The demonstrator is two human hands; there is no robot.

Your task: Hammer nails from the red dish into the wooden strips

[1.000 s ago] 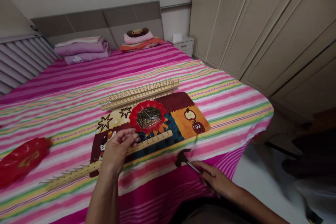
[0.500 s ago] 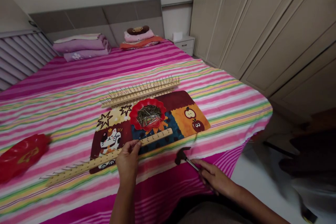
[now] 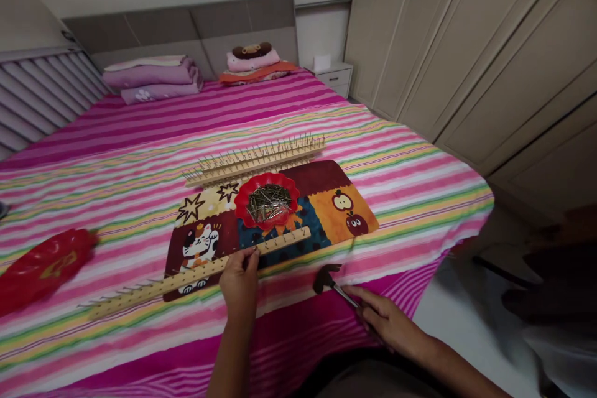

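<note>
A long pale wooden strip [image 3: 161, 286] with a row of nails along it lies slantwise across the patterned mat [image 3: 321, 174] and the bedspread. My left hand [image 3: 239, 280] rests at the strip with thumb and fingers pinched together at its upper side; whatever is between the fingertips is too small to make out. Lower right, my right hand [image 3: 387, 320] is closed around the handle of a claw hammer [image 3: 329, 278], its head low over the bedspread, apart from the strip. Just beyond the strip, a red scalloped bowl [image 3: 241, 204] holds many loose nails [image 3: 269, 202].
Behind the bowl lie more wooden strips [image 3: 256, 161] bristling with upright nails. A red tray [image 3: 60, 261] sits at the left on the striped bedspread [image 3: 410, 168]. Folded bedding [image 3: 153, 79] is stacked by the headboard, and wardrobes [image 3: 448, 43] line the right side.
My left hand has slid slightly right along the strip, still pinched. The right hand and hammer stay about where they were; the whole view has shifted a little.
</note>
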